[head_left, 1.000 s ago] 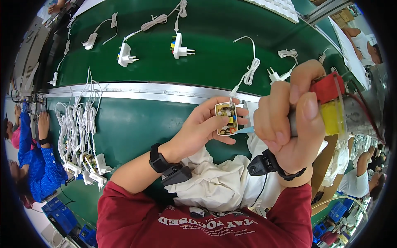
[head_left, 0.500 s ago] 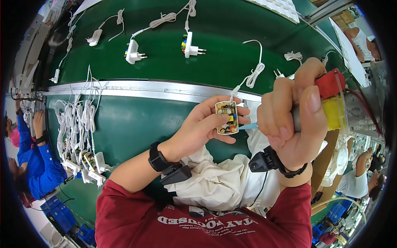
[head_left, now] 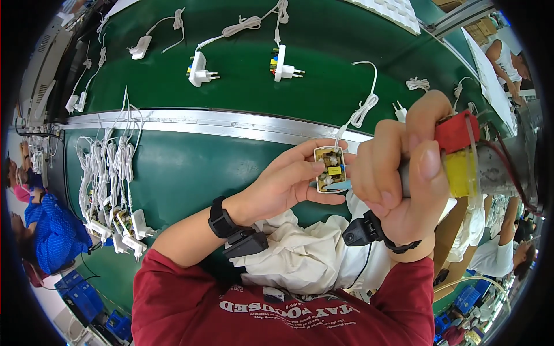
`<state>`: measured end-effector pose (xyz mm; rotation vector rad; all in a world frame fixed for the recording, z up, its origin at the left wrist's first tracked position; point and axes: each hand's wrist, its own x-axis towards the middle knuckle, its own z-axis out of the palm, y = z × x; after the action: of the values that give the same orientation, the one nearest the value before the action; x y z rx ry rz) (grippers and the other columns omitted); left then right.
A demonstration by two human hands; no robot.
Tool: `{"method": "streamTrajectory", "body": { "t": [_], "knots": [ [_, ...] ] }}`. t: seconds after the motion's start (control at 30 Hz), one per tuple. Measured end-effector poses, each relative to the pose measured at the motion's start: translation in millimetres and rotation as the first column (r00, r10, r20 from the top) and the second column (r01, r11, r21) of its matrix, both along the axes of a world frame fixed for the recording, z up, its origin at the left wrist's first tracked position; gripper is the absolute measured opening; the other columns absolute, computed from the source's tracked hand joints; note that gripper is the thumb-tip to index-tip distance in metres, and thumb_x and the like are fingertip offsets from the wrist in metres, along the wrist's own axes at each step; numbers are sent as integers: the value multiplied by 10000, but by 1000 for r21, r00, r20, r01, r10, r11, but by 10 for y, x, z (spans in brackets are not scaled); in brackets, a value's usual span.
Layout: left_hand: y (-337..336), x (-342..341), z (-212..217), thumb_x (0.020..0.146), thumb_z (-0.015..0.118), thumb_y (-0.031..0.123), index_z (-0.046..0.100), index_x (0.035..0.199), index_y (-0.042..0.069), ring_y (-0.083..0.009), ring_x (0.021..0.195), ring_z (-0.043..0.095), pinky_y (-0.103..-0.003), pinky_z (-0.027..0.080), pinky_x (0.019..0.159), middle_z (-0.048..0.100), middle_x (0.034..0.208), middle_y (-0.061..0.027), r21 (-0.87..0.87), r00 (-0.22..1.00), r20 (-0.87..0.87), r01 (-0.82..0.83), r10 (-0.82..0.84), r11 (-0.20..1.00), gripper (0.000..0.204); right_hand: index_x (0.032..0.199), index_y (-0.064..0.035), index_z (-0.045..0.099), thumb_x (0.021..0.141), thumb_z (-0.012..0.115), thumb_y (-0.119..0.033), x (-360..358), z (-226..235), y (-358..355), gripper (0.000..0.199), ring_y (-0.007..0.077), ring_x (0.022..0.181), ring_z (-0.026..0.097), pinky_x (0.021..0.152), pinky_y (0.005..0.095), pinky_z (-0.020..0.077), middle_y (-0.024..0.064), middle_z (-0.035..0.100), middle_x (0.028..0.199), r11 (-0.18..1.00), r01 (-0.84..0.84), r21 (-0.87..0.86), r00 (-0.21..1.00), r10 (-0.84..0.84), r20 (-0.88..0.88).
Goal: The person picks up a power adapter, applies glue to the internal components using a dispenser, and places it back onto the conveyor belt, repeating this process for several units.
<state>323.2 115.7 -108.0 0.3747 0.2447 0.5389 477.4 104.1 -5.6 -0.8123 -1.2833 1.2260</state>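
Note:
My left hand [head_left: 288, 179] holds an opened white power adapter [head_left: 318, 185], thumb on its near side and fingers behind. Its exposed circuit board faces up, with a yellow part, a blue part and other small components; a white cord leaves its far end. My right hand [head_left: 398, 167] is wrapped round a thick grey glue dispenser [head_left: 502, 161] with a red block and a yellow band. The dispenser's pale blue nozzle [head_left: 339, 185] reaches over the lower part of the board. Whether the tip touches the board I cannot tell.
Beyond a metal rail [head_left: 219, 124], white plug adapters [head_left: 200, 72] with bundled cords lie spaced along a green belt. Several corded adapters [head_left: 138, 225] lie heaped at left. White cloth [head_left: 294, 248] covers my lap. Other people sit at both sides, one in a blue dotted top [head_left: 55, 230].
The adapters beyond the rail have shifted right. My left hand has moved the held adapter slightly right, and the nozzle tip now lies over its board rather than at its edge.

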Motion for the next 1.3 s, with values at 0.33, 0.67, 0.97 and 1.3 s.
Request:
{"method": "streamTrajectory", "body": {
  "t": [0.33, 0.67, 0.97, 1.3],
  "knots": [
    [49, -22, -4, 938, 399, 127, 293, 1357, 35, -251, 1165, 502, -439, 474, 937, 442, 1304, -150, 29, 1000, -26, 11, -11, 1000, 442, 965, -89, 345, 943, 449, -355, -60, 30, 7, 287, 82, 362, 318, 354, 223, 269, -4, 362, 488, 994, 108, -27, 994, -107, 31],
    [373, 169, -149, 900, 458, 64, 369, 1310, 78, -213, 1004, 563, -377, 525, 814, 509, 1169, -121, 330, 960, -242, -54, 140, 943, 420, 1072, -52, 366, 939, 448, -330, -52, -163, 53, 318, 74, 358, 297, 348, 225, 245, -13, 336, 476, 995, 98, -13, 994, -99, -52],
    [849, 500, -284, 812, 596, 144, 437, 1163, 4, -321, 969, 535, -373, 471, 797, 513, 1075, -201, 934, 718, -309, 105, 623, 343, 411, 1016, -34, 404, 931, 455, -262, -55, -337, 73, 248, 56, 361, 273, 346, 220, 238, -21, 322, 480, 992, 121, -35, 983, -125, -132],
    [1167, 225, -399, 778, 662, 219, 457, 1112, -55, -371, 1027, 509, -388, 429, 860, 517, 1080, -230, 900, 311, 0, 414, 950, -136, 478, 1008, -32, 404, 928, 470, -256, -202, -354, 151, 247, 55, 358, 279, 347, 217, 246, -18, 336, 484, 981, 174, -90, 976, -184, -118]
  ]
}}
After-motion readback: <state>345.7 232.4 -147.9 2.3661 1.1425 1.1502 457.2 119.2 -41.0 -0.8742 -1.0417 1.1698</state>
